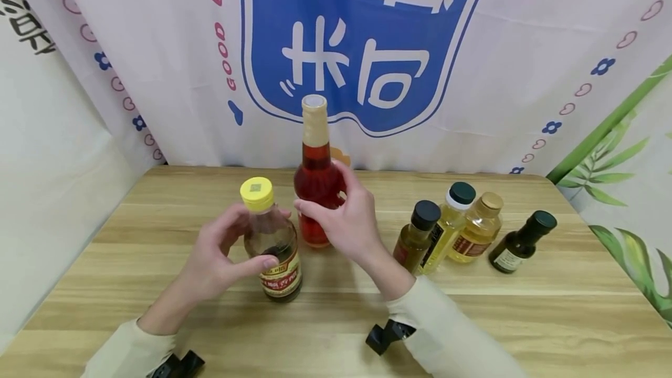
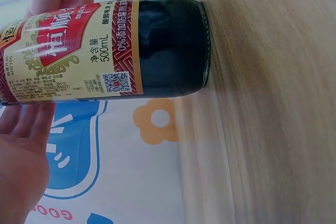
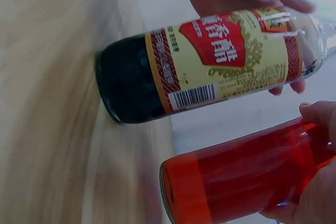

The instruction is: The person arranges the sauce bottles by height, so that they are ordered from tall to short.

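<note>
My left hand (image 1: 223, 252) holds a vinegar bottle (image 1: 280, 273) with a yellow cap, thumb across the front and fingers behind. Its cream and red label (image 2: 68, 51) faces the left wrist camera, with dark liquid inside. Just behind and to the right, my right hand (image 1: 349, 214) grips a tall glass bottle of red liquid (image 1: 315, 185) by its middle, thumb on the near side. A cream wrap covers that bottle's neck. In the right wrist view the red bottle (image 3: 247, 174) and the vinegar bottle (image 3: 210, 66) are side by side, both close to the table.
At the right stand several smaller bottles: a dark-capped brown one (image 1: 412, 244), a green-capped yellow one (image 1: 446, 226), a gold-capped one (image 1: 478, 229) and a small dark one (image 1: 520, 244). A printed cloth (image 1: 184, 74) hangs along the back edge of the wooden table (image 1: 325, 337).
</note>
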